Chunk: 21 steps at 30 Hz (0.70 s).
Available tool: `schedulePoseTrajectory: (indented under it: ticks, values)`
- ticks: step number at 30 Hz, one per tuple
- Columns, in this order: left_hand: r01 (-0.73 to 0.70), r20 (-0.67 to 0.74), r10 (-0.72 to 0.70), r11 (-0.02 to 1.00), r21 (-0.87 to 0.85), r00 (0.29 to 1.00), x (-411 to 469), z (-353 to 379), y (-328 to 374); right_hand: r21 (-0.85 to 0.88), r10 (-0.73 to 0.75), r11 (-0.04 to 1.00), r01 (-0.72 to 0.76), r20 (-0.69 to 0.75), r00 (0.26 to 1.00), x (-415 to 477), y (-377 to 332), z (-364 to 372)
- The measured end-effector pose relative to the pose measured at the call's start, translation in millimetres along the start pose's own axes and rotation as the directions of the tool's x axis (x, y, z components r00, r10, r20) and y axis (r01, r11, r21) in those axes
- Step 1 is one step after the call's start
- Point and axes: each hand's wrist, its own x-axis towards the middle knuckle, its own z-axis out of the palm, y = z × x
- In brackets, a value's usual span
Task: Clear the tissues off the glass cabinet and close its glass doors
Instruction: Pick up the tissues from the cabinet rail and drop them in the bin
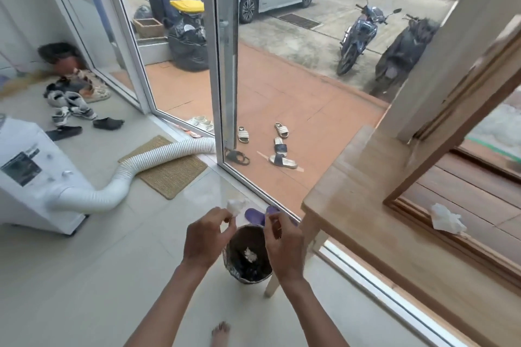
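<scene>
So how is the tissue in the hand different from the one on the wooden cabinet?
The tissue in the left hand is pinched in the fingers, up above the bin; the tissue on the cabinet lies loose on the wood, untouched. The held one looks like a small tight ball, while the cabinet one looks bigger and more spread out. Both are white and crumpled.

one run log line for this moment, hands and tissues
left hand: holds tissue above bin | right hand: over bin, grip unclear | another tissue: on cabinet
</scene>
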Motion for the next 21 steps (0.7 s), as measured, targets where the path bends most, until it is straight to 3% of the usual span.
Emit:
schedulePoseTrajectory:
  ticks: [4, 9, 13, 21]
  values:
    - [0.094, 0.128, -0.093, 0.996, -0.006, 0.987, 8, 34, -44, -0.028, 0.164, 0.986, -0.163, 0.053, 0.985, 1, 13, 46]
    - [0.228, 0.317, -0.216, 0.974, 0.000, 0.924, 17, 97, -93, -0.138, 0.354, 0.929, -0.343, 0.063, 0.933, 15, 40, 105]
    - [0.310, 0.462, -0.283, 0.951, 0.019, 0.841, 14, 161, -130, -0.168, 0.502, 0.858, -0.486, 0.067, 0.862, 23, 80, 158]
    - [0.385, 0.584, -0.353, 0.920, 0.075, 0.731, -2, 298, -194, -0.219, 0.704, 0.698, -0.682, 0.031, 0.710, 22, 190, 244]
